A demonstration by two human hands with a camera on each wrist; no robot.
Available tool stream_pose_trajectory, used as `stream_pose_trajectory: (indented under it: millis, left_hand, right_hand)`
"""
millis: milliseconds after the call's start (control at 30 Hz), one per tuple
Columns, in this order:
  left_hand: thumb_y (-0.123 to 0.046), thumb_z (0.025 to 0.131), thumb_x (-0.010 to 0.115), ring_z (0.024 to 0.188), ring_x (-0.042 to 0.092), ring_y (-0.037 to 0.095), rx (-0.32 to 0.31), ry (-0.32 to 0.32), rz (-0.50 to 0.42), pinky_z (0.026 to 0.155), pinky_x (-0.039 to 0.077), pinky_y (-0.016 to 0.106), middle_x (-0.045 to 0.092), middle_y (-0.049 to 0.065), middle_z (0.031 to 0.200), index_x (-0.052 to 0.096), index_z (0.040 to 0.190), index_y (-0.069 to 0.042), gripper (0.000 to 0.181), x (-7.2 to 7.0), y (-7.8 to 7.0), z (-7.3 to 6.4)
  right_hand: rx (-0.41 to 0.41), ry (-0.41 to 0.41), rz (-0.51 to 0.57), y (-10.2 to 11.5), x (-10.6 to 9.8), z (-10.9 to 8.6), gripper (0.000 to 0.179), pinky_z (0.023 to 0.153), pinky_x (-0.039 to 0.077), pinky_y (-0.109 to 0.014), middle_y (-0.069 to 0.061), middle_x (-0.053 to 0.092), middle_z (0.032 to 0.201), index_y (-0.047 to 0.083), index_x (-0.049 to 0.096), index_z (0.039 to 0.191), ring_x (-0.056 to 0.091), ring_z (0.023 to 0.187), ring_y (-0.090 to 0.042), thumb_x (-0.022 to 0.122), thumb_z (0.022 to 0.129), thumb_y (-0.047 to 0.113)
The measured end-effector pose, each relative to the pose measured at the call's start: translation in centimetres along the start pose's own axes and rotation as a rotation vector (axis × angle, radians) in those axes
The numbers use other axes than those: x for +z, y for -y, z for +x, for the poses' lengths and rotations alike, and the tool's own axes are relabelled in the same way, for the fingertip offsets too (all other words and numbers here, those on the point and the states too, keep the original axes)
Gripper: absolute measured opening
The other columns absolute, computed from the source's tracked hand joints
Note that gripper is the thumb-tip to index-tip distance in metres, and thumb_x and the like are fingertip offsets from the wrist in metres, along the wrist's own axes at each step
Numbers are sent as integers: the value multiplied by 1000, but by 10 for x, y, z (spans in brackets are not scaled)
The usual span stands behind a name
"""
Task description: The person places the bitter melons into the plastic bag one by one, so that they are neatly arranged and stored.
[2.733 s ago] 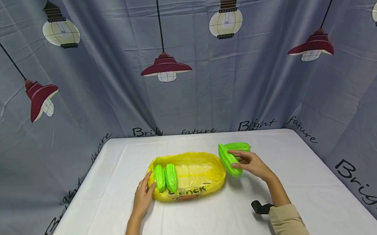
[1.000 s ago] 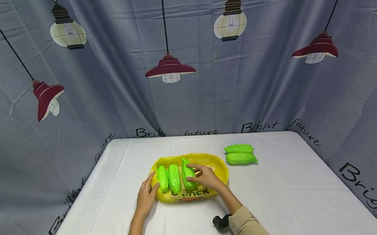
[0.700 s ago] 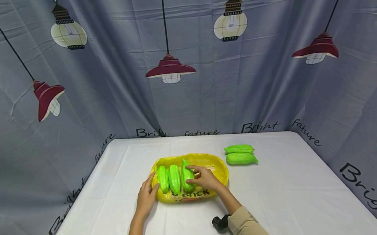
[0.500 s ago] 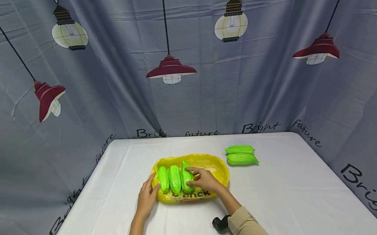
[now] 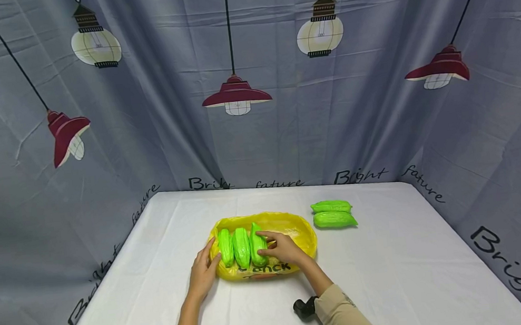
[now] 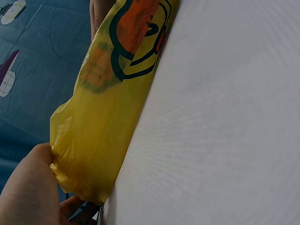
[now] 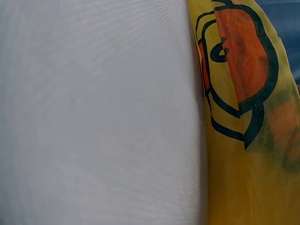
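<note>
Since the right hand's (image 5: 282,247) fingers pinch the rightmost green gourd (image 5: 256,243), it lies just left of them inside the yellow plastic bag (image 5: 298,230), long axis away from the person; left hand (image 5: 200,273) grips the bag's left end; crosswise gourd pair (image 5: 335,220) on surface (image 5: 394,254), nearer right hand.

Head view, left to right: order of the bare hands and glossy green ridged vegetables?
Bare left hand → first glossy green ridged vegetable → second green vegetable → third green vegetable → bare right hand → pair of loose green vegetables
</note>
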State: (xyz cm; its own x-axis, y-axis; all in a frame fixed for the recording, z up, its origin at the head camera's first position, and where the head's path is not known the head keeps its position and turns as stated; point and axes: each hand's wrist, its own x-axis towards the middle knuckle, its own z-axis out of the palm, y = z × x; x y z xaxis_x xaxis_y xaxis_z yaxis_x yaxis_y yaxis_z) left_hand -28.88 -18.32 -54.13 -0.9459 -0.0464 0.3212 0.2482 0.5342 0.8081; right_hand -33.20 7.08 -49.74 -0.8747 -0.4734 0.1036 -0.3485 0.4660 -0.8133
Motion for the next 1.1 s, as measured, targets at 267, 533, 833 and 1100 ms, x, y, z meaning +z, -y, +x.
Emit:
stream_pose_trajectory:
  millis: [267,533,833,1100]
  left_hand:
    - [-36,95,50,122,39,41,-13,8,-12,98,30,59,44,21,133,38,142,-19,51,-1,1,0]
    - [-37,95,50,122,38,41,-19,16,-5,98,29,59,43,20,134,37,142,-21,52,-1,0,0]
    - [-36,95,50,122,39,41,-12,14,-11,97,30,60,43,21,134,38,142,-19,52,-1,-2,-1]
    - [-39,95,48,122,38,42,-21,22,-12,96,29,61,42,20,135,36,143,-20,52,-1,0,0]
  right_hand:
    - [-1,8,-13,-2,0,2,54,75,52,-37,-19,50,127,12,48,135,57,102,-35,66,86,26]
    - [-5,14,-6,-3,0,2,59,71,52,-34,-20,47,130,13,41,140,59,101,-35,64,88,26]
    - [10,16,-3,-4,-1,4,65,78,51,-39,-21,48,127,13,36,143,57,102,-35,66,86,29]
    - [17,33,-19,-4,-2,6,67,79,51,-39,-21,50,125,11,36,143,57,102,-35,67,86,27]
